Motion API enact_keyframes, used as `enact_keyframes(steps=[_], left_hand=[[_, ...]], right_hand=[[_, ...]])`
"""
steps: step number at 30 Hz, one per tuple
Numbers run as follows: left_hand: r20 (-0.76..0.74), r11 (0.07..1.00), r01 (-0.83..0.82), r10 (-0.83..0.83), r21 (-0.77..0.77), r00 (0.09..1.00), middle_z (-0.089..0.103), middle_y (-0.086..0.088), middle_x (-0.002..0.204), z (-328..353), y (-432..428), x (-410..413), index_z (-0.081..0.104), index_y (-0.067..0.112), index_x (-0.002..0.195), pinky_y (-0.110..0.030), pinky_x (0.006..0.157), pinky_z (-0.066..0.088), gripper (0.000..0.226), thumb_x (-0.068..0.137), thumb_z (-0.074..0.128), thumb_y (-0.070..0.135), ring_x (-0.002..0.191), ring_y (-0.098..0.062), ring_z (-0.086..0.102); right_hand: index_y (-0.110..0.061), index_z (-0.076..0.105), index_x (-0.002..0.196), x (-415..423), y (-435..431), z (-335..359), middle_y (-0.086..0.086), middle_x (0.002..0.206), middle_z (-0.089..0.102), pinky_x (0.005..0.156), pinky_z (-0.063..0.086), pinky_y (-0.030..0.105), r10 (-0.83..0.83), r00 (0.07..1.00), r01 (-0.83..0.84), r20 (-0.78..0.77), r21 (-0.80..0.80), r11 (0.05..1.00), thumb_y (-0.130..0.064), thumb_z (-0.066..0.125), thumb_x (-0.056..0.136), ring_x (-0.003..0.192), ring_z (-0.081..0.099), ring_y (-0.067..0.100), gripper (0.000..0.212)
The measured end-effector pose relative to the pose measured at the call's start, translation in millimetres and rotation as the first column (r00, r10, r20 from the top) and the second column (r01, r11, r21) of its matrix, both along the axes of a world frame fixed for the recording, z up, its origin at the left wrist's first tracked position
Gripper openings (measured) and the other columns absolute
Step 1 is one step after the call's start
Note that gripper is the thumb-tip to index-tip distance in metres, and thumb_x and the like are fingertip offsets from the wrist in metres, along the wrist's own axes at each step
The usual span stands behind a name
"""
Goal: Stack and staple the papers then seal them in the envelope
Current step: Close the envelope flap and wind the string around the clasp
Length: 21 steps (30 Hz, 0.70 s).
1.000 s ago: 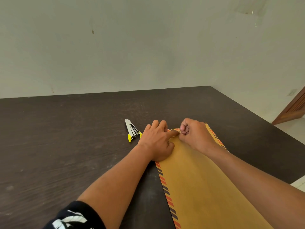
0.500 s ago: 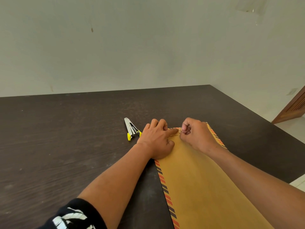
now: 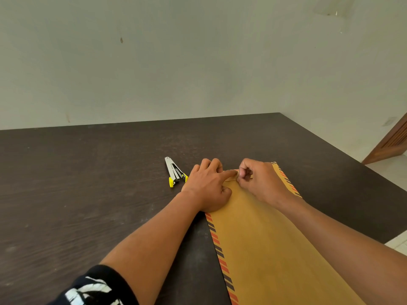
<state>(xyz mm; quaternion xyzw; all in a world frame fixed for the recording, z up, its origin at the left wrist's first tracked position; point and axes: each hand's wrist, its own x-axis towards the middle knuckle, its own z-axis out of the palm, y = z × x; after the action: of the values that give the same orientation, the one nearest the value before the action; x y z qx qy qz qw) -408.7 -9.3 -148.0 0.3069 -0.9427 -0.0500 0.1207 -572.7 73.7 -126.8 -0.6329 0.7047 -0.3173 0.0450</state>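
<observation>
A long brown envelope [image 3: 271, 245] with orange and black striped edges lies flat on the dark table [image 3: 88, 194], running from the near right to the middle. My left hand [image 3: 209, 186] rests palm down on its far end, the index finger stretched across the flap. My right hand [image 3: 262, 181] is curled beside it, thumb and fingers pinching a small closure at the flap's middle; the closure itself is mostly hidden. The papers are not visible. A silver stapler with yellow ends [image 3: 175, 172] lies on the table just left of my left hand.
The table ends at a pale wall at the back and drops off along its right edge, where a light floor and a wooden door [image 3: 392, 142] show.
Both hands stay at the flap; my right fingers have shifted slightly around the closure. The envelope and stapler have not moved.
</observation>
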Motion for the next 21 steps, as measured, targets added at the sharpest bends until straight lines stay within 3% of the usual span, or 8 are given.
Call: enact_keyframes(steps=[14,21], left_hand=[[-0.028,1.000,0.012,-0.012,-0.008,1.000,0.041,0.001,0.118,-0.7,1.8,1.0,0.041,0.042,0.144,-0.038,0.097,0.036,0.051,0.093,0.040,0.044,0.112,-0.022,0.037],[-0.031,1.000,0.019,-0.019,0.025,0.999,0.041,0.002,0.118,0.3,1.1,1.9,0.043,0.043,0.144,-0.039,0.099,0.035,0.051,0.093,0.040,0.043,0.114,-0.021,0.036]], right_hand=[[-0.020,0.058,0.070,-2.5,0.2,-1.1,-0.002,0.070,0.066,0.060,0.045,0.020,-0.028,0.998,0.027,0.064,0.018,0.999,-0.001,0.074,0.078,0.062,0.057,0.010,0.025],[-0.018,0.058,0.069,-0.8,-2.1,-0.6,-0.004,0.065,0.064,0.055,0.044,0.022,-0.075,0.995,0.074,0.061,0.020,0.997,-0.002,0.075,0.075,0.055,0.053,0.006,0.024]])
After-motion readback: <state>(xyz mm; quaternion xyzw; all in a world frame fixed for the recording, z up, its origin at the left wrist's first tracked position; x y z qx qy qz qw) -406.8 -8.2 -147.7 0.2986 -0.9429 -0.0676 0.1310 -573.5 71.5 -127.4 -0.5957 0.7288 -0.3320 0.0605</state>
